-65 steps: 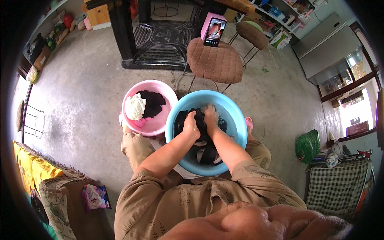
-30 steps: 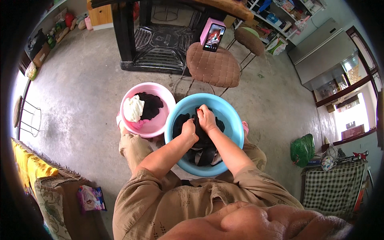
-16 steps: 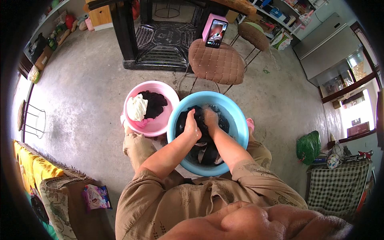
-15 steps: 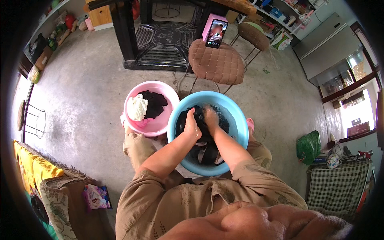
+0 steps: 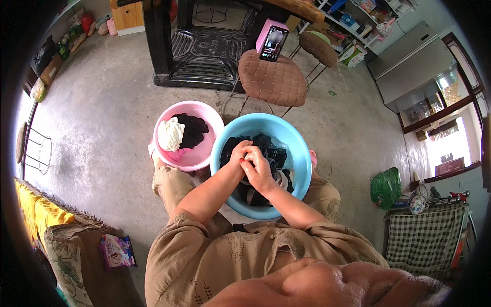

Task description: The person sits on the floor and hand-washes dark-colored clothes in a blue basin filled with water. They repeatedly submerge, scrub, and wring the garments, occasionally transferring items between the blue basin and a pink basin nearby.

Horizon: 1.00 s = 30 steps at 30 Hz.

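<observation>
Over the light blue basin [image 5: 305, 176], my two wet hands are brought together, closed against each other. My left hand [image 5: 240, 153] comes in from the left and curls its fingers over toward the right one. My right hand [image 5: 260, 171] presses against it from the right, its thumb pointing left. Whether anything small is between them is hidden. Below them in the basin lie wet dark clothes [image 5: 273, 153], with some paler cloth [image 5: 281, 180] nearer me.
A pink basin [image 5: 215, 148] touches the blue one's left side, holding a white cloth [image 5: 170, 135], a black cloth [image 5: 192, 131] and a bit of pink cloth. Beyond stands a brown padded stool [image 5: 273, 79] bearing a phone [image 5: 273, 43]. A green bag [image 5: 386, 188] lies right.
My hands have come up out of the dark clothes and joined together, the right one moving left and nearer me. More of the clothes in the blue basin shows.
</observation>
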### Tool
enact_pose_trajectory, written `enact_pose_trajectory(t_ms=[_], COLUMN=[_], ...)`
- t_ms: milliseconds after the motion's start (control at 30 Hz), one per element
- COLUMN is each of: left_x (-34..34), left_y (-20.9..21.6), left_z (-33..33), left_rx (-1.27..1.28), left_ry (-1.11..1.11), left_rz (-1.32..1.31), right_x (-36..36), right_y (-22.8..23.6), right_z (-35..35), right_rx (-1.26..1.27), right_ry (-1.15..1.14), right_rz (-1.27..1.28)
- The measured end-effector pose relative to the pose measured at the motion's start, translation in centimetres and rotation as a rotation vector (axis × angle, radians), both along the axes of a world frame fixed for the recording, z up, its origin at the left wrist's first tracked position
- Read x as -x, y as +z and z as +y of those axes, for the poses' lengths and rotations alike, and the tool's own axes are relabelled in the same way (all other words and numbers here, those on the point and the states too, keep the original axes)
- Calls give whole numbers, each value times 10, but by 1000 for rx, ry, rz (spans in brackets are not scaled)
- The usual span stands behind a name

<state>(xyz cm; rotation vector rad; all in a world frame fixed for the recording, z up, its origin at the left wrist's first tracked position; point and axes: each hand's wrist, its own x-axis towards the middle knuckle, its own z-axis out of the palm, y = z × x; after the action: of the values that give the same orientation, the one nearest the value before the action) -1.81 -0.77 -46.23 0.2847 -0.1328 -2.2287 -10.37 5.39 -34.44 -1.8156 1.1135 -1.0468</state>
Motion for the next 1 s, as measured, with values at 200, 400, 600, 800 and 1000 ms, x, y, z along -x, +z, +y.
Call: enact_pose_trajectory(t_ms=[200, 400, 600, 800, 1000], left_x=[19, 37, 38, 39, 33], left_y=[-3, 25, 53, 37, 37], left_z=[9, 9, 7, 1, -3], left_rx=[-48, -415, -615, -561, -546], left_ry=[205, 228, 303, 425, 376], left_rz=[-13, -264, -453, -403, -341], right_x=[-5, 31, 56, 49, 43], right_y=[-14, -61, -130, -126, -117], right_z=[-30, -92, -117, -123, -122], right_rx=[184, 200, 97, -167, -375], right_ry=[-124, -301, -391, -311, -311], right_rz=[203, 327, 507, 875, 828])
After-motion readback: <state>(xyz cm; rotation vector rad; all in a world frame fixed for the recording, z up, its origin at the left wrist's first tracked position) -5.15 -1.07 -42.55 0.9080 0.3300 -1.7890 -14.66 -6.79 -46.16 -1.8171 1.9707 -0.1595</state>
